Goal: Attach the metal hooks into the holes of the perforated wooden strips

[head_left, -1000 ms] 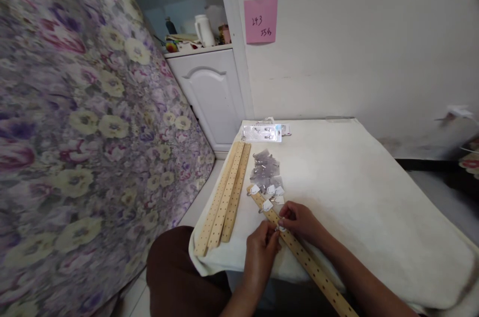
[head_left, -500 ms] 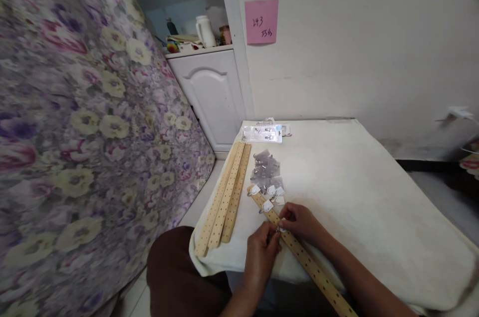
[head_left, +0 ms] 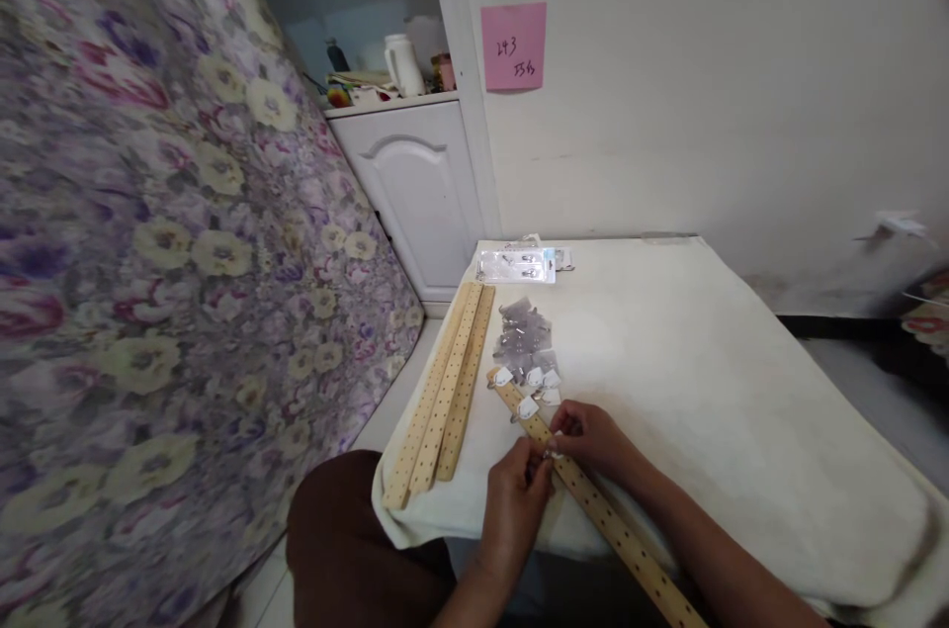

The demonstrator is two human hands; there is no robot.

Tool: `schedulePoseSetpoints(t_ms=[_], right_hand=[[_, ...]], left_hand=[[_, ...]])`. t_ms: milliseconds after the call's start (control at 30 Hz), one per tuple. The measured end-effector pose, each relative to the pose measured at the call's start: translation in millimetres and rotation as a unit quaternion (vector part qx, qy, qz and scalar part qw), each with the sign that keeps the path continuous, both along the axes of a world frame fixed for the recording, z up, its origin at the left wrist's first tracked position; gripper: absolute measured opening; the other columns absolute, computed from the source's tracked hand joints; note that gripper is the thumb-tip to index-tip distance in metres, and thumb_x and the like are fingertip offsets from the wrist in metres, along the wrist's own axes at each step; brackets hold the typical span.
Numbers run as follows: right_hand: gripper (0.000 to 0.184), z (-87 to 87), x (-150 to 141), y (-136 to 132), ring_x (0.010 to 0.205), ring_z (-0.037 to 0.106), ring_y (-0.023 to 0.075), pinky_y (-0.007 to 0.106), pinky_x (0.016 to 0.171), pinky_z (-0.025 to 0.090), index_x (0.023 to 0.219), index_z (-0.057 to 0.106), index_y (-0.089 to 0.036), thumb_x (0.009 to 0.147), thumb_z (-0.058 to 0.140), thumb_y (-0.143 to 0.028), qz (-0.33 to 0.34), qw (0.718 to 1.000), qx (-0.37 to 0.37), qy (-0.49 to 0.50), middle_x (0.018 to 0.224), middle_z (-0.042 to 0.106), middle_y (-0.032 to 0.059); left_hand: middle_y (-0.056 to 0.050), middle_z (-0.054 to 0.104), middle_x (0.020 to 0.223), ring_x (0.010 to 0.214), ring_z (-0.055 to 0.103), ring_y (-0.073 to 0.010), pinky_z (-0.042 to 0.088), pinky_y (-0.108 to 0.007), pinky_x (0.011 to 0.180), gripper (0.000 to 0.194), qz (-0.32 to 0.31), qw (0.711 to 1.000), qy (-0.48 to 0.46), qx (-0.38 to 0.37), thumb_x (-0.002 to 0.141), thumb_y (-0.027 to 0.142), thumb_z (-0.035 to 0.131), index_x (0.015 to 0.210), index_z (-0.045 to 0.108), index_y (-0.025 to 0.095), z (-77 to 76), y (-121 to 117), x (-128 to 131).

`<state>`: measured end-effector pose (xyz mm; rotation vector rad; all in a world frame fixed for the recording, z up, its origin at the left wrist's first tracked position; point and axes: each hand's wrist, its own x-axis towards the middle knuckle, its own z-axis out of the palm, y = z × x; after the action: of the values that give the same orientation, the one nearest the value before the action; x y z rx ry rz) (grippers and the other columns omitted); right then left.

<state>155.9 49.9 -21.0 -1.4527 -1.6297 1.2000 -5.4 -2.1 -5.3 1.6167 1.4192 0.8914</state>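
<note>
Perforated wooden strip (head_left: pixel 615 531) lies aslant, its far part on the tabletop (head_left: pixel 682 341), its near end running past the edge toward the person. Left hand (head_left: pixel 540 458) and right hand (head_left: pixel 560 440) meet over it, fingertips of both pinched on a small pale piece (head_left: pixel 555 454) at the strip; too small to make out, partly covered by fingers.

Progress: one white tag (head_left: pixel 503 377) with a wire loop sits at the far end, a second white tag (head_left: pixel 527 407) nearer the hands. I'd judge those two placed, the third in hand. The strip's near stretch shows only bare holes. Left over: loose white tags (head_left: pixel 551 380) just beside, a heap of greyish packets (head_left: pixel 523 339) beyond, and three more strips (head_left: pixel 451 386) at left, no tags visible on them.
</note>
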Motion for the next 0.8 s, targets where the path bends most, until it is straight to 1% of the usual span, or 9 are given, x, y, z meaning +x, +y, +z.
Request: schedulePoseSetpoints(t_ms=[267, 467, 600, 733, 800], right_hand=[[0.013, 3.9, 2.2, -0.5, 0.061, 0.053, 0.0126, 0.022, 0.055, 0.039, 0.072, 0.062, -0.016, 0.064, 0.067, -0.025, 0.015, 1.0, -0.009, 0.022, 0.064, 0.062, -0.0011], [0.015, 5.6, 3.1, -0.6, 0.062, 0.056, 0.0132, 0.022, 0.056, 0.041, 0.077, 0.063, -0.016, 0.065, 0.067, -0.025, 0.017, 0.999, -0.014, 0.044, 0.067, 0.063, -0.0005], [0.013, 10.3, 3.4, -1.2, 0.06, 0.056, 0.0126, 0.022, 0.055, 0.042, 0.076, 0.062, -0.016, 0.068, 0.065, -0.026, 0.02, 0.998, -0.016, 0.063, 0.067, 0.063, -0.0004], [0.013, 11.9, 8.2, 1.2, 0.049, 0.051, 0.0107, 0.021, 0.048, 0.039, 0.077, 0.059, -0.017, 0.075, 0.056, -0.03, -0.011, 0.998, -0.021, 0.064, 0.061, 0.059, -0.0026], [0.013, 10.5, 12.5, 4.9, 0.05, 0.051, 0.0111, 0.022, 0.049, 0.04, 0.077, 0.059, -0.017, 0.077, 0.053, -0.03, -0.042, 0.998, 0.007, 0.046, 0.06, 0.058, -0.0028]], left_hand=[[0.004, 0.057, 0.063, 0.059, 0.054, -0.0127, 0.037, -0.022, 0.057, 0.013, -0.001, 1.0, 0.003, -0.002, 0.084, 0.03, 0.049, 0.081, 0.058, 0.02, 0.0, -0.3, -0.1], [0.003, 0.057, 0.063, 0.058, 0.053, -0.0126, 0.038, -0.022, 0.056, 0.013, -0.002, 1.0, -0.014, -0.006, 0.083, 0.03, 0.049, 0.082, 0.057, 0.02, 4.0, -0.8, 0.7], [0.004, 0.056, 0.064, 0.058, 0.052, -0.0118, 0.038, -0.021, 0.055, 0.01, 0.005, 1.0, -0.013, 0.002, 0.08, 0.028, 0.052, 0.083, 0.056, 0.02, 5.7, -0.3, 1.5], [0.005, 0.053, 0.066, 0.059, 0.051, -0.011, 0.038, -0.02, 0.056, 0.01, 0.017, 1.0, -0.001, 0.013, 0.077, 0.024, 0.056, 0.086, 0.054, 0.02, 4.3, -0.5, 0.1], [0.005, 0.054, 0.067, 0.06, 0.051, -0.0111, 0.039, -0.02, 0.057, 0.015, 0.018, 1.0, 0.003, 0.01, 0.076, 0.023, 0.057, 0.09, 0.054, 0.02, 2.8, -1.9, -2.1]])
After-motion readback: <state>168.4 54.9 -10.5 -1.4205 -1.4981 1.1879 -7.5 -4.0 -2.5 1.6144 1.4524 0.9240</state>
